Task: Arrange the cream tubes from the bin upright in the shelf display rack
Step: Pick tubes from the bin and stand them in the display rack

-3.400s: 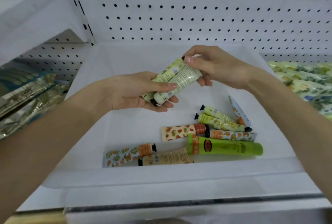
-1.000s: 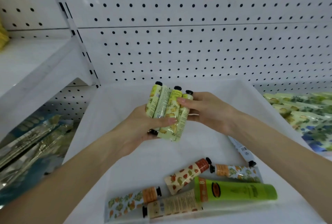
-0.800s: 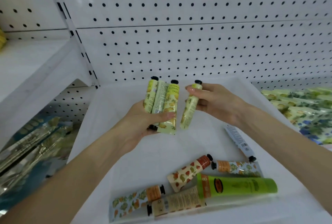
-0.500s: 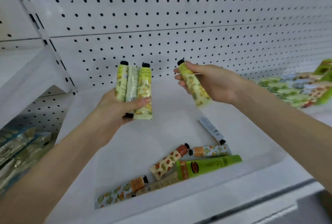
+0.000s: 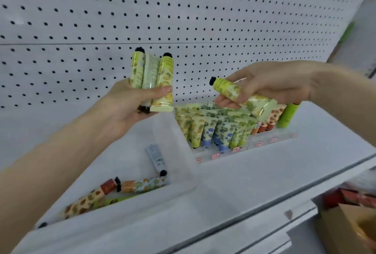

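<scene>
My left hand [image 5: 130, 103] grips a bundle of three yellow-green cream tubes [image 5: 151, 79], caps up, above the white bin [image 5: 181, 174]. My right hand [image 5: 264, 84] holds one yellow-green tube [image 5: 242, 97] tilted, black cap pointing left, just above the clear display rack [image 5: 234, 152]. Several tubes stand in rows in that rack [image 5: 213, 127], caps down. Several more tubes [image 5: 130, 185] lie loose at the bottom of the bin.
A white pegboard wall [image 5: 183, 19] rises behind the shelf. An orange-patterned tube and a plain green tube [image 5: 288, 115] stand at the rack's right end. A cardboard box [image 5: 350, 227] sits below the shelf at lower right.
The view has swung right, bringing the display rack into sight. My right hand has carried its single tube right and down to just over the rack. My left hand keeps its three tubes.
</scene>
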{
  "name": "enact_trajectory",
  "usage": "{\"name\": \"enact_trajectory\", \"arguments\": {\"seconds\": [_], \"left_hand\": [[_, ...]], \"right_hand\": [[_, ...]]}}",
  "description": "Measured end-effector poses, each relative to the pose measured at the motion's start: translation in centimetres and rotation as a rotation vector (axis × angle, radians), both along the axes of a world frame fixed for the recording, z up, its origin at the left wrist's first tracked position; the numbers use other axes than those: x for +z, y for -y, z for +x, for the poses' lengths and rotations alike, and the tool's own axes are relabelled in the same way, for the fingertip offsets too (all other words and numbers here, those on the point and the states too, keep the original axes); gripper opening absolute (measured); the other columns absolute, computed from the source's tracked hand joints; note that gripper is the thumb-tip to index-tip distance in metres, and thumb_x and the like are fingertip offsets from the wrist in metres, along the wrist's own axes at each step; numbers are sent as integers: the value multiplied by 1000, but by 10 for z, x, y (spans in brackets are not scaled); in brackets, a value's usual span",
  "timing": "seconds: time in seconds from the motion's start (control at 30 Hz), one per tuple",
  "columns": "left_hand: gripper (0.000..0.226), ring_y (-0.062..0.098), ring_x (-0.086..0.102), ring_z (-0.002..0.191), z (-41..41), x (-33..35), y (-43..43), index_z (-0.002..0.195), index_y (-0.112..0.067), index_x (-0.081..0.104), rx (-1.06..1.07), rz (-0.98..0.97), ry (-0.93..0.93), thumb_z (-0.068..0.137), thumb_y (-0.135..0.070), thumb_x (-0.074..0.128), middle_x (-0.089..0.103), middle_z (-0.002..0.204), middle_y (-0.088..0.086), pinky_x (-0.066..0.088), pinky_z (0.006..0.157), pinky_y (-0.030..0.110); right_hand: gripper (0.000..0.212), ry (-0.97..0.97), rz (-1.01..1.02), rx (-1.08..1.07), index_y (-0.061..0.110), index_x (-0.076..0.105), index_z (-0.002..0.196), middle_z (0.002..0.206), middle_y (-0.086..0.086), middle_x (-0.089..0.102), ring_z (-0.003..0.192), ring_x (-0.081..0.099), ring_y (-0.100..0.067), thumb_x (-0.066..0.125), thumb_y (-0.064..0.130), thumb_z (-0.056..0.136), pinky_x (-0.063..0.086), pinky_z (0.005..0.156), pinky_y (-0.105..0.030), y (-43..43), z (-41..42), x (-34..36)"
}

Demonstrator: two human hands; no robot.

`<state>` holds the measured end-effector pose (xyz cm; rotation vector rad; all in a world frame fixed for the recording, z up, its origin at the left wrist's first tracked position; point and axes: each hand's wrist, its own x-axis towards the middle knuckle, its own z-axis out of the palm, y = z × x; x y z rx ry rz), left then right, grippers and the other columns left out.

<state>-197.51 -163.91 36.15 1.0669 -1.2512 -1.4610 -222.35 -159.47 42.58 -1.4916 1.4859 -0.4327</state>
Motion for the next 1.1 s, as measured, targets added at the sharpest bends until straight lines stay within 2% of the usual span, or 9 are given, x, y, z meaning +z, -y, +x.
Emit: {"name": "enact_trajectory", "arguments": {"seconds": [0.17, 0.33, 0.43, 0.5, 0.57, 0.67, 0.77, 0.87, 1.1], "left_hand": [[78, 15, 68, 95, -72, -12, 9, 120, -7, 57, 47, -12, -39, 48, -22, 82, 70, 104, 5, 58, 66, 25], [42, 9, 71, 79, -76, -32, 10, 99, -15, 65, 108, -64, -13, 58, -18, 77, 75, 80, -4, 58, 67, 24], [45, 11, 71, 81, -61, -40, 16, 103, -17, 64, 160, -92, 39, 60, -18, 75, 75, 86, -4, 57, 66, 24], [47, 10, 71, 81, -53, -46, 21, 104, -17, 63, 193, -77, 49, 59, -18, 75, 75, 84, -6, 57, 65, 24], [45, 9, 71, 80, -47, -49, 26, 103, -16, 63, 215, -59, 27, 60, -18, 75, 75, 83, -6, 57, 64, 23], [45, 10, 71, 85, -43, -52, 31, 105, -16, 63, 222, -60, -7, 62, -18, 74, 75, 89, -4, 57, 69, 23], [37, 8, 71, 83, -39, -54, 34, 104, -17, 63, 232, -75, -30, 68, -16, 72, 75, 87, -5, 57, 70, 22], [36, 10, 71, 86, -35, -56, 35, 103, -16, 64, 255, -71, -33, 69, -16, 73, 75, 89, -4, 57, 74, 24], [36, 10, 71, 87, -32, -59, 39, 100, -17, 65, 246, -71, -52, 66, -18, 75, 75, 90, -4, 56, 74, 24]], "right_hand": [[28, -32, -48, 6, 8, 64, 108, 95, -5, 75, 86, 71, -9, 68, 7, 79, 53, 55, -15, -2, -63, -14], [34, -207, -218, 36, 17, 73, 92, 83, -6, 74, 59, 64, -16, 78, 33, 63, 47, 48, -19, 13, -75, -33], [35, -222, -225, 98, 12, 65, 95, 73, -10, 72, 58, 64, -14, 76, 34, 71, 49, 58, -20, 22, -66, -35], [30, -153, -186, 168, 8, 64, 99, 92, -4, 70, 70, 72, -15, 71, 29, 79, 54, 79, -28, 30, -58, -36], [23, -106, -106, 265, 5, 65, 105, 108, 0, 66, 83, 73, -18, 63, 20, 87, 44, 102, -39, 38, -48, -36], [32, -125, -57, 360, -8, 55, 116, 117, -12, 66, 93, 71, -18, 56, 13, 93, 38, 108, -44, 49, -35, -43], [14, -104, -186, 359, 0, 59, 89, 80, -3, 75, 78, 73, -17, 62, 14, 89, 55, 85, -28, 55, -21, -55], [21, -112, -375, 308, 1, 61, 80, 65, -8, 72, 59, 70, -15, 75, 16, 77, 56, 54, -22, 64, -7, -66], [14, -130, -401, 298, -1, 71, 79, 64, -8, 71, 53, 64, -7, 73, 13, 81, 49, 50, -14, 80, 6, -85]]}}
